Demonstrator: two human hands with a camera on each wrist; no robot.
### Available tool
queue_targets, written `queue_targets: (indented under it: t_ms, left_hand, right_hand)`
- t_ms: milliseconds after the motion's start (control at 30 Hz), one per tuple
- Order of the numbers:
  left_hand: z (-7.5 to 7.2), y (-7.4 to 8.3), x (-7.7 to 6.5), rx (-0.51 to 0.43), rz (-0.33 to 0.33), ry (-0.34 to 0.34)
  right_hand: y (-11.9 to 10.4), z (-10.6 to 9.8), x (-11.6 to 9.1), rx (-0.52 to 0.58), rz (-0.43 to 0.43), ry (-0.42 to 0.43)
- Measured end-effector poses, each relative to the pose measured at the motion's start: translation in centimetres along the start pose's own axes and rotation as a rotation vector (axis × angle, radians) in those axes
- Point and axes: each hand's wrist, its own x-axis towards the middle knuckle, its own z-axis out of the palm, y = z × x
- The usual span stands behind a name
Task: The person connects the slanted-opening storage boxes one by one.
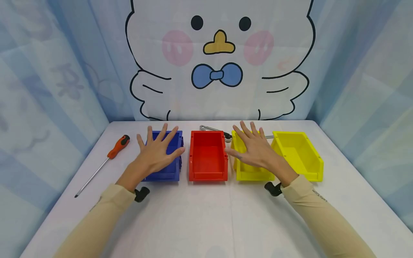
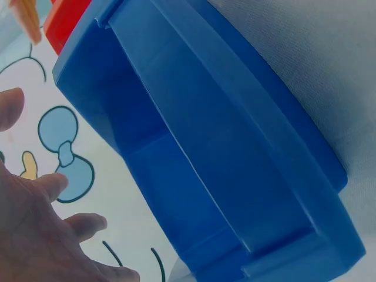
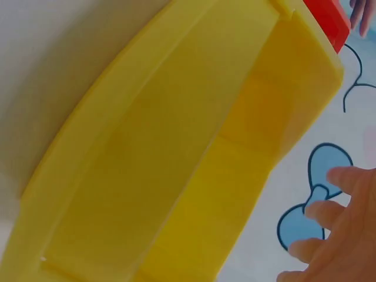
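Fingers spread, my left hand [image 1: 156, 152] hovers over the blue bin [image 1: 164, 175] and holds nothing. In the left wrist view the inside of that blue bin [image 2: 176, 170] shows bare beside the hand [image 2: 35, 229]. My right hand [image 1: 255, 148], also spread and holding nothing, is above the left one of two yellow bins [image 1: 255, 174]. The right wrist view shows this yellow bin [image 3: 194, 176] with nothing in its visible part, the hand [image 3: 346, 235] to its right. Between the hands stands a red bin [image 1: 208, 157].
A screwdriver [image 1: 118, 147] with an orange and black handle lies at the left. Behind the red bin is a metal tool [image 1: 209, 128] with a dark end, partly hidden. The second yellow bin [image 1: 298, 154] stands at the right. A printed curtain [image 1: 219, 100] closes off the back.
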Motion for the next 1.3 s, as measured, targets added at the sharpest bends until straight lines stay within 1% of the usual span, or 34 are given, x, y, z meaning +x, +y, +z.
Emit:
queue_targets:
  t_ms: [167,500,800,1067,1300]
  left_hand:
    - [-0.1,-0.1,-0.3,-0.007,0.001,-0.001]
    - [-0.2,-0.4,-0.6,-0.035,-0.005,0.005]
    - [-0.2,-1.0,-1.1,-0.096,-0.006,0.017]
    - [-0.2,-1.7,-1.8,-0.112,-0.013,0.036]
    - [0.1,-2.4,-2.3,-0.120,-0.021,0.063]
  right_hand:
    - [-0.4,0.0,0.0,0.025,-0.009,-0.007]
    - [-1.7,0.0,0.6,0.020,-0.009,-0.018]
    - [-3.0,0.0,1.0,0.121,-0.028,-0.039]
    - [-3.7,-0.4,1.2,0.216,-0.018,-0.077]
    - [-4.2,-0.2,1.4,0.291,-0.025,-0.063]
